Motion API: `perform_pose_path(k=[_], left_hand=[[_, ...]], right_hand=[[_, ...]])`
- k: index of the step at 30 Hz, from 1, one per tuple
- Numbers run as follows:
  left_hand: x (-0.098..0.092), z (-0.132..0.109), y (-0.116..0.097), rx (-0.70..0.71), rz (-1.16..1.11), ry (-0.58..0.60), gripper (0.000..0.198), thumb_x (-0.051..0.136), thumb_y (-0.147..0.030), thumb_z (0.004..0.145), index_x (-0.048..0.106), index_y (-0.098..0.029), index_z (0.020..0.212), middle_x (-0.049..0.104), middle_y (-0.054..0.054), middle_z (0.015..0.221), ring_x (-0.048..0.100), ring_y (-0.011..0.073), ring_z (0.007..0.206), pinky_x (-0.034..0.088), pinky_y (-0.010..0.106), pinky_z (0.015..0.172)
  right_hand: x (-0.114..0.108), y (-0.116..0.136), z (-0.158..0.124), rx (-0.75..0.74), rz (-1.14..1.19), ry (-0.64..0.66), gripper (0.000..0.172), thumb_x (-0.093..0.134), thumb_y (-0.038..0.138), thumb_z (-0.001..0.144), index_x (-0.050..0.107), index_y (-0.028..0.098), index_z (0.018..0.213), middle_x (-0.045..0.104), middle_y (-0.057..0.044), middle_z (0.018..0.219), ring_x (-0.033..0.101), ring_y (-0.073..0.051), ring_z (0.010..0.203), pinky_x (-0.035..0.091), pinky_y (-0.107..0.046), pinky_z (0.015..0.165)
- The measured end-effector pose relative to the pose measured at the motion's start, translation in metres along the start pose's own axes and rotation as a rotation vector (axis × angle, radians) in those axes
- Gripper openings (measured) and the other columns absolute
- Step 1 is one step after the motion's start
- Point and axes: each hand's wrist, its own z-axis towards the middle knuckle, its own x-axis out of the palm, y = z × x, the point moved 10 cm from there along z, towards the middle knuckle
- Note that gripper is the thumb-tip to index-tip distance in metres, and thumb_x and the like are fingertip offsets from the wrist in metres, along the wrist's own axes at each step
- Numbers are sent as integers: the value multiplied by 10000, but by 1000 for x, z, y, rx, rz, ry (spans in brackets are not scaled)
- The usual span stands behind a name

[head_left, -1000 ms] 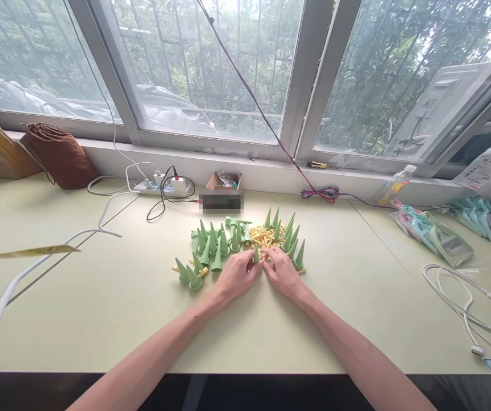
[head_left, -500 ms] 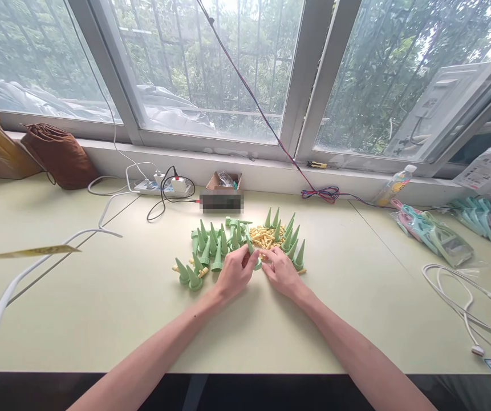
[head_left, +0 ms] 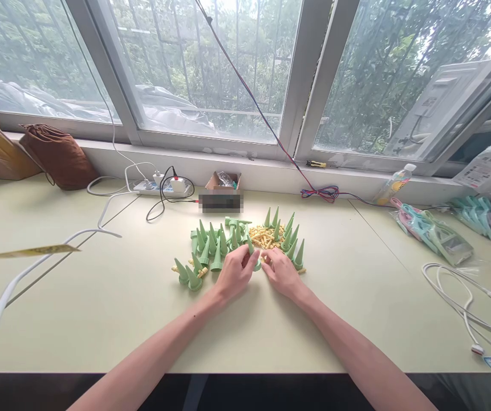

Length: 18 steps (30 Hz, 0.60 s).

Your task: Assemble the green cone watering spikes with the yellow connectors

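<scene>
My left hand [head_left: 235, 270] is closed around a green plant-watering spike [head_left: 250, 245], its tapered tip pointing up and its wider base showing below my fingers. Close to that base is my right hand [head_left: 281, 270], fingers bent and drawn together; whatever they pinch is too small to make out. Just beyond both hands lies a heap of small yellow pegs [head_left: 263, 235]. Several green spikes [head_left: 213, 244] crowd together left of the heap, some upright, some lying down. More upright spikes [head_left: 299, 254] stand to its right. Nearer me at the left are three spikes [head_left: 193, 279] with yellow pieces at their bases.
Behind the spikes are a small cardboard box [head_left: 213, 181] and a power strip [head_left: 142, 187] with cables. Bagged plastic clips [head_left: 442, 234] and a white cable [head_left: 463, 302] lie at the right. A white cord [head_left: 27, 274] crosses the left side.
My right fingers have drawn slightly back from the spike's base, leaving a small gap. The left hand keeps its hold on the spike, almost unmoved.
</scene>
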Motion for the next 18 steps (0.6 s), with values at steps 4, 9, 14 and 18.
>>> perform_pose_path(k=[4,9,14,18], left_hand=[[0,0,0,1,8,0,403,452,-429,961,334,-200,651,369,-44,563,325,97,509,280,239,494],[0,0,0,3,20,-3,402,452,-429,960,335,-200,650,373,-40,566,327,98,510,274,241,490],[0,0,1,8,22,-3,404,448,-433,960,333,-199,652,370,-42,568,330,97,511,276,239,494],[2,0,3,0,27,9,398,451,-423,961,327,-199,655,364,-42,576,317,97,520,277,242,499]], right_hand=[[-1,1,-1,-6,-16,-4,104,497,173,909,582,190,966,556,-36,853,541,-183,719,451,-311,696],[-2,2,-1,-7,-16,-12,95,470,201,934,564,188,940,558,-44,861,545,-189,729,450,-312,686],[-2,3,-1,-10,-20,-21,127,445,230,958,554,190,908,556,-48,869,548,-185,729,449,-309,686],[-3,4,-1,-11,-12,-24,154,429,250,973,546,192,893,558,-50,876,553,-185,742,449,-306,693]])
